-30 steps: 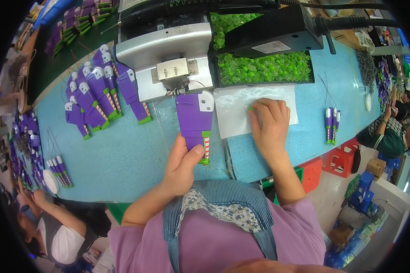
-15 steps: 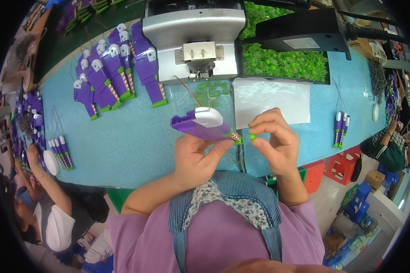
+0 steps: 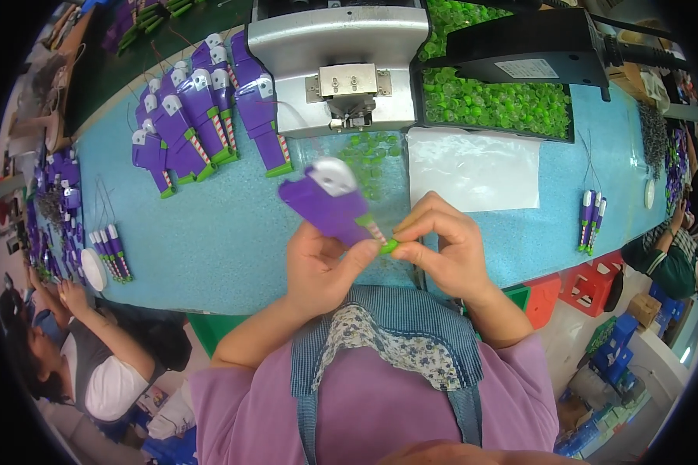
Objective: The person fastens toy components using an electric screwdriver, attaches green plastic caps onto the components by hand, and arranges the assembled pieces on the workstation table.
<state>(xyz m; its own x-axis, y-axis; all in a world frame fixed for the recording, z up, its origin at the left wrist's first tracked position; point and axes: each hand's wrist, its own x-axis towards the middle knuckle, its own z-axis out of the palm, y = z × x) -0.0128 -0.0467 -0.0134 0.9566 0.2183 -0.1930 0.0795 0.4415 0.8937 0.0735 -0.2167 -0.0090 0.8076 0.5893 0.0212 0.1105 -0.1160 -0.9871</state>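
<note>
On a blue desk [image 3: 209,240], purple parts [image 3: 180,124] overlap far left beside a silver machine [image 3: 341,46]. On its near side, we see the left hand [image 3: 320,267] gripping a tilted purple piece [image 3: 329,205], the right hand [image 3: 448,248] pinching its green end [image 3: 388,246].

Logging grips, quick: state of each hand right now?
Left hand: closed, holding the white-ended purple plastic piece.
Right hand: pinched closed on its green end; whether also on a separate part cannot be told.

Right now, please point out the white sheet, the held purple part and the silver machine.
White sheet [image 3: 477,169], head view: its middle.
Held purple part [image 3: 327,208], head view: its body.
Silver machine [image 3: 338,53], head view: its front.
</note>
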